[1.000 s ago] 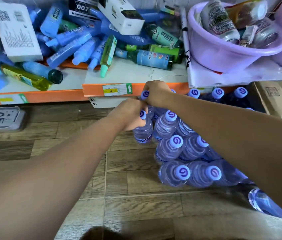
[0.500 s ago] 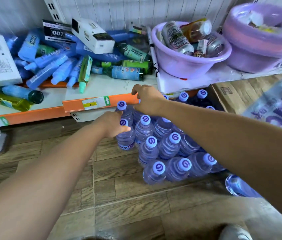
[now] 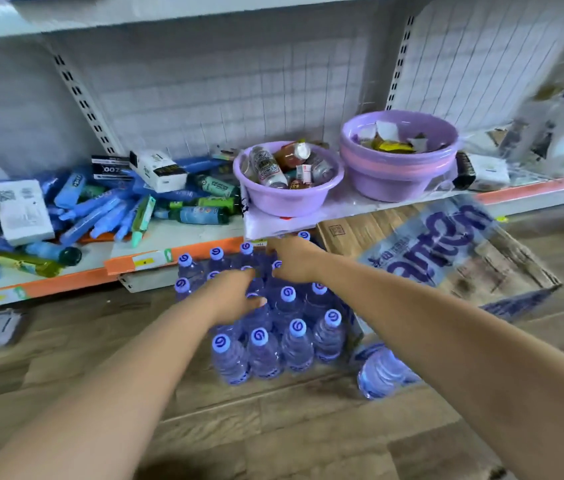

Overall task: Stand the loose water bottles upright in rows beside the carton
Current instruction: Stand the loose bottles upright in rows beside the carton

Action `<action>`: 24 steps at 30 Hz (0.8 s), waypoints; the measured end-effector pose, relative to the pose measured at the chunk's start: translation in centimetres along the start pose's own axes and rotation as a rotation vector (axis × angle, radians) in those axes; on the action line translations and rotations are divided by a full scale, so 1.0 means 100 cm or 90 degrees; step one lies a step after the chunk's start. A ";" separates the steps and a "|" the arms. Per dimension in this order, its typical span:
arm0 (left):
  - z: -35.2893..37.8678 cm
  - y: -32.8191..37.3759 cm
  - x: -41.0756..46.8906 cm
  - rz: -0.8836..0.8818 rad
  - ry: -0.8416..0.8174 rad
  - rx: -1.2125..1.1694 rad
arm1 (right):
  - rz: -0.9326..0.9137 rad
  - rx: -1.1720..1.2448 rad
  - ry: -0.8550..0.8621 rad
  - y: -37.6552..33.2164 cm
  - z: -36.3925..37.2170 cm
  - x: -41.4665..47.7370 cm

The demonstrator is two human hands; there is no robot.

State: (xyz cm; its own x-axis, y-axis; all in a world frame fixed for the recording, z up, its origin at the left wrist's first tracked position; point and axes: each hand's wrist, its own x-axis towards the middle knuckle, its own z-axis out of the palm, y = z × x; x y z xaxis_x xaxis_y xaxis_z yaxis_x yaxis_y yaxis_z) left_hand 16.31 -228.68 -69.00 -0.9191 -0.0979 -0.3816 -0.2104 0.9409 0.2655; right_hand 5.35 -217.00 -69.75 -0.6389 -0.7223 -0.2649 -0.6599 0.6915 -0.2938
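Head cam: upright water bottles (image 3: 296, 341) stand in tight rows on the floor (image 3: 273, 427), directly under both hands; carton (image 3: 350, 230) sits just right of the right hand (image 3: 292, 259). Step in hand, my read: squaring up the block. Pose: left hand (image 3: 234, 296) is palm-down on the middle rows, fingers curled over caps; right hand reaches over the back rows, fingertips near the shelf edge (image 3: 156, 259). Blur hides the fingers, so can't tell whether either hand clamps a bottle or just rests on caps. Both forearms extended, wrists roughly level. To do it well: push low on the bottle shoulders, not the caps, so nothing tips, and close gaps toward the carton side. One loose bottle (image 3: 381, 372) lies on its side, right of the right hand and nearer the person. Likely next pick: take it by the neck and set it at the near row's end.
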 end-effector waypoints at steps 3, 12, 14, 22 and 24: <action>0.017 0.026 0.007 -0.001 -0.045 -0.003 | 0.017 -0.008 -0.029 0.024 0.006 -0.018; 0.086 0.034 0.024 -0.011 -0.112 -0.047 | 0.084 0.011 -0.098 0.053 0.040 -0.064; 0.107 0.035 0.032 -0.014 -0.104 -0.070 | 0.064 -0.045 -0.138 0.063 0.052 -0.063; 0.152 0.050 0.058 -0.068 0.092 0.093 | -0.054 -0.155 -0.114 0.097 0.089 -0.041; 0.154 0.050 0.061 -0.079 0.115 0.094 | -0.081 -0.154 -0.100 0.102 0.091 -0.036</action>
State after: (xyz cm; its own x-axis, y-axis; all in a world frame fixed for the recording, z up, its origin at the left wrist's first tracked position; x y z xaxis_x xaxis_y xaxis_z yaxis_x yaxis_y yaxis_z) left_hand 14.72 -219.60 -83.62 -0.9365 -0.2596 -0.2358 -0.2868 0.9539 0.0887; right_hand 4.55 -207.45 -80.17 -0.4882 -0.7836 -0.3844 -0.8178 0.5645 -0.1122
